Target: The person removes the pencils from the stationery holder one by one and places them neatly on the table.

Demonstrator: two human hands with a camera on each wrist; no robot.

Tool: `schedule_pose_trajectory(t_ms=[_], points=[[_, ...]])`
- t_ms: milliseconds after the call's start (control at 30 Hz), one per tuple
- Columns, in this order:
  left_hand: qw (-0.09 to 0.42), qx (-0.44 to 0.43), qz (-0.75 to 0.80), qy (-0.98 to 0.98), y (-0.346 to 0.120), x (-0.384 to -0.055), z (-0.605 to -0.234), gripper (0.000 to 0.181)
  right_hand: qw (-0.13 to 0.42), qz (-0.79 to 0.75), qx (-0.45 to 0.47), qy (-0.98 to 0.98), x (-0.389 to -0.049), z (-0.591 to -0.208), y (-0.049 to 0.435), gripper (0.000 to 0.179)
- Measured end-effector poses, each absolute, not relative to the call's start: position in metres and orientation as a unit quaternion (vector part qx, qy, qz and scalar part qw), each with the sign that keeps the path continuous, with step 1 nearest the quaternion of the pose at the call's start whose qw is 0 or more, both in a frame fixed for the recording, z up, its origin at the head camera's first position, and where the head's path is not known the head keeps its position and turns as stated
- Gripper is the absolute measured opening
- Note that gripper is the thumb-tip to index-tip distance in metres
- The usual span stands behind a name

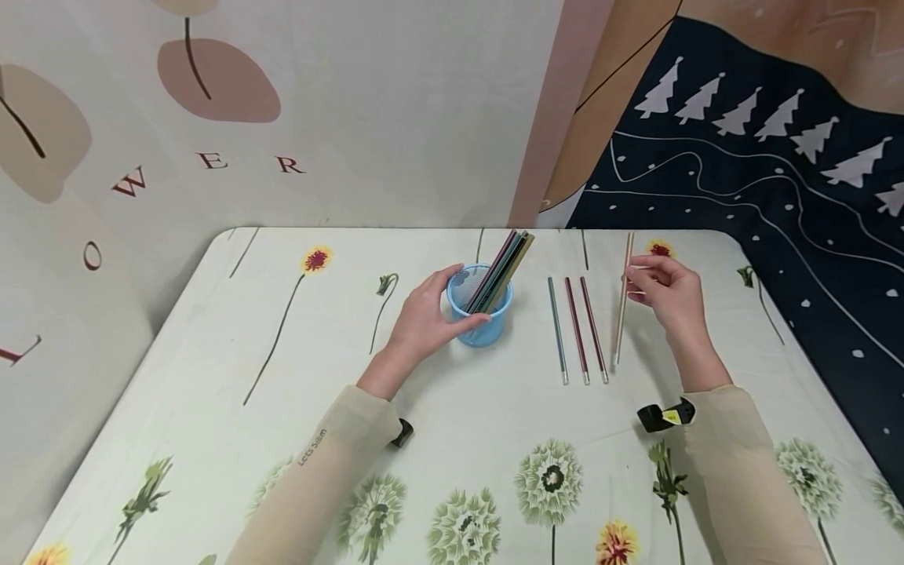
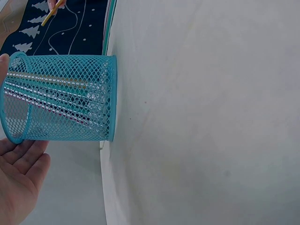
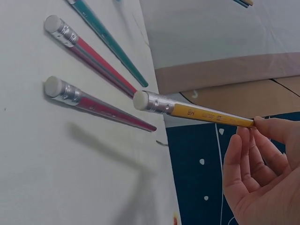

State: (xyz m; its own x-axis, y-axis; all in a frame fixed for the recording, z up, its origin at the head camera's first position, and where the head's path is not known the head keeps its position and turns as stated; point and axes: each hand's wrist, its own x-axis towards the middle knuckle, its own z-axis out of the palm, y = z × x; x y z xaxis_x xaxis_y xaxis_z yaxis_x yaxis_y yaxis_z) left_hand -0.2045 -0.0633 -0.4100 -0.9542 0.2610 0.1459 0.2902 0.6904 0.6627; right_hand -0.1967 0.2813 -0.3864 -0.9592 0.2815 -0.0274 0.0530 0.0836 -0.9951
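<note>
A light-blue mesh pencil cup [image 1: 482, 329] stands on the table with several pencils [image 1: 503, 271] leaning to the right in it. My left hand [image 1: 431, 315] holds the cup around its rim, thumb in front and fingers behind. In my right hand [image 1: 662, 289] a yellow pencil [image 3: 206, 114] is pinched between thumb and fingertips, its white eraser end pointing down toward the table. Left of that hand lie a teal pencil [image 1: 557, 329] and two dark red pencils, one [image 1: 576, 329] beside the other [image 1: 594, 329], roughly parallel with eraser ends toward me.
A white cloth [image 1: 452, 424] printed with flowers covers the table. Behind it hangs a pale backdrop [image 1: 395, 118], and at the right a dark backdrop with white trees [image 1: 734, 173]. Each wrist wears a black camera, the right one [image 1: 664, 416] near the cloth.
</note>
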Motion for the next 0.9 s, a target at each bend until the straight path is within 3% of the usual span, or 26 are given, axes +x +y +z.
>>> schedule_pose_trajectory(t_ms=[633,900], points=[[0.019,-0.151,-0.364,-0.919,-0.063,-0.204,-0.410,0.092,0.044,0.588,-0.135,-0.796,-0.196,-0.395,0.285,0.008],[0.020,-0.152,-0.367,-0.917,-0.064,-0.204,-0.410,0.091,0.035,0.568,-0.135,-0.811,-0.196,-0.400,0.285,0.016]])
